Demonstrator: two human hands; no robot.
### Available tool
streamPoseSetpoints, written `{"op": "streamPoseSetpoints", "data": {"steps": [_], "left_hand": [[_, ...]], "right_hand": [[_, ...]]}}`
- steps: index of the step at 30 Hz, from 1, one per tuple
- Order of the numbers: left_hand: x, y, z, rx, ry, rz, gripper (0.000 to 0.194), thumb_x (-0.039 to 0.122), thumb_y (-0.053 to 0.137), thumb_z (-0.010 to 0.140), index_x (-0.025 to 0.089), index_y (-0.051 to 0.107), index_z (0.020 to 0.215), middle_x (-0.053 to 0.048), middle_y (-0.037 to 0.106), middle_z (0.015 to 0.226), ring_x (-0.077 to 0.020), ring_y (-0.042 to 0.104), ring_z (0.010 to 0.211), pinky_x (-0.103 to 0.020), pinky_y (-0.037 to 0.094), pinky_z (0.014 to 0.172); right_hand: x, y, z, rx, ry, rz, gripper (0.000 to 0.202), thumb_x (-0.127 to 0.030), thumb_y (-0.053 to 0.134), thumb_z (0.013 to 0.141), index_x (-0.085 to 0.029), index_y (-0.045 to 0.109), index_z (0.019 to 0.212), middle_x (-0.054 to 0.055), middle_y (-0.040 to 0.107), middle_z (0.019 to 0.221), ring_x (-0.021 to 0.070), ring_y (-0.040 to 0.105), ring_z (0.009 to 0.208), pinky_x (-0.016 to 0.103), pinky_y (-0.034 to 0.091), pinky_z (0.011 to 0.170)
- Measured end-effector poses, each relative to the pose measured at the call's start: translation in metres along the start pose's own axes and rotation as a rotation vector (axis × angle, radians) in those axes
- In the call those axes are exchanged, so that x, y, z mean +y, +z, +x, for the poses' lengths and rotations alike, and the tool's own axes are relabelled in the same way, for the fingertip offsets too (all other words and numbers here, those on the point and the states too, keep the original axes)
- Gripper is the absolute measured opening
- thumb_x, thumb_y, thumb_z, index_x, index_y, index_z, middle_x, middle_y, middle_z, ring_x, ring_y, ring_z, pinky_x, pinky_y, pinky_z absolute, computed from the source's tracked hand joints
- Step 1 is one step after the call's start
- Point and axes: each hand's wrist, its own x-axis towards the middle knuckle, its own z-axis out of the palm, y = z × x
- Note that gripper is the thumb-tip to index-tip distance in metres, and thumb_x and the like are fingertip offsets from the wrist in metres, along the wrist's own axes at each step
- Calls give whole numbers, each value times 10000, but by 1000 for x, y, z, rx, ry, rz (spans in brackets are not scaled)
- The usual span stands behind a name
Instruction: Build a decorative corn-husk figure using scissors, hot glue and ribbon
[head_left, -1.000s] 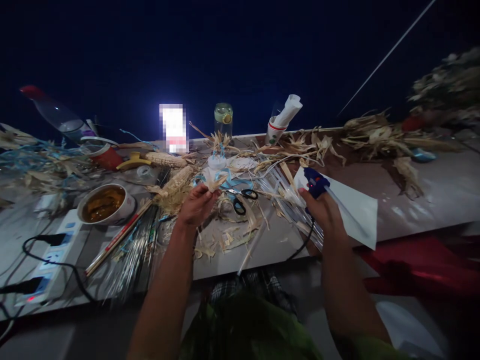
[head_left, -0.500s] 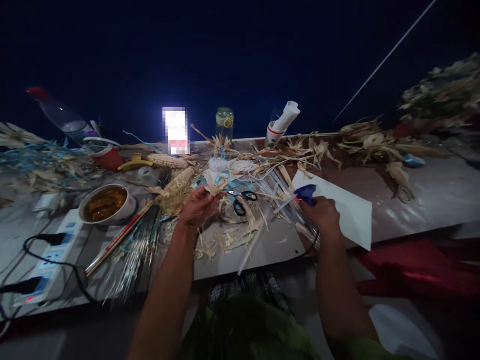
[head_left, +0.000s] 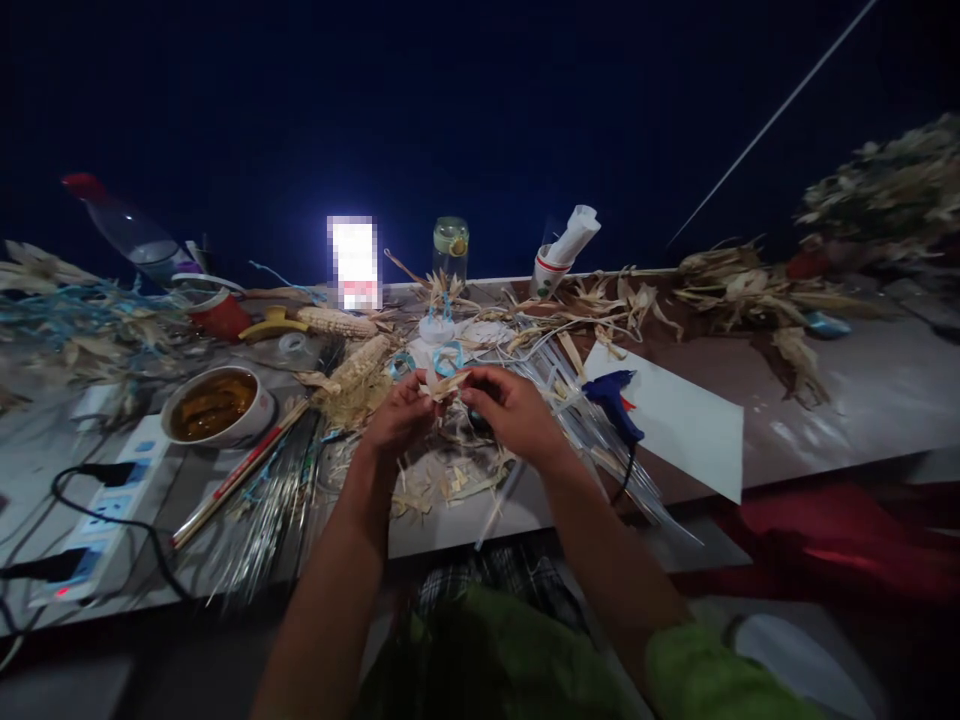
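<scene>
Between the fingertips of both hands is a small piece of dried corn husk (head_left: 445, 387), pale and folded. My left hand (head_left: 397, 412) pinches its left side. The fingers of my right hand (head_left: 514, 412) close on its right end. The scissors seem mostly hidden behind my right hand. A blue glue gun (head_left: 613, 398) lies to the right, on clear glue sticks (head_left: 581, 440) and the edge of a white sheet (head_left: 682, 425). Behind my hands are light blue ribbon loops (head_left: 448, 357) and a small white round base (head_left: 436, 330) with a husk figure on it.
At left stand a bowl of brown liquid (head_left: 214, 405), a power strip (head_left: 112, 520) with black cords, and a bundle of wires (head_left: 262, 530). Corn cobs (head_left: 364, 365) lie beyond. Along the back are a lit phone (head_left: 355, 262), a green-lidded bottle (head_left: 451, 245) and a paper cup (head_left: 549, 275).
My right hand has let go of the glue gun, which now lies on the table. That hand has moved left to the husk piece held by my left hand.
</scene>
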Motion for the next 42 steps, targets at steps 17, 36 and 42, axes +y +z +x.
{"op": "streamPoseSetpoints", "data": {"steps": [17,36,42], "left_hand": [[0,-3,0,-32,-92,91,204,191,714,637,170,625,819,-11,608,683,-95,520,591,-216,358,584],[-3,1,2,100,57,-14,220,183,754,579,168,622,753,3,617,651,-100,553,591,-231,424,614],[-1,9,3,78,44,-50,211,175,755,580,171,619,742,-9,651,726,-130,589,659,-256,452,651]], "right_hand": [[5,-8,22,-135,-3,-52,141,-233,538,747,-161,659,742,-4,653,707,111,569,684,247,432,689],[13,7,17,-16,-148,-9,219,-328,526,785,-171,612,660,24,574,734,113,520,674,242,425,647],[13,11,14,-18,-95,29,239,-345,498,799,-171,575,654,-2,530,680,83,470,559,224,400,573]]}}
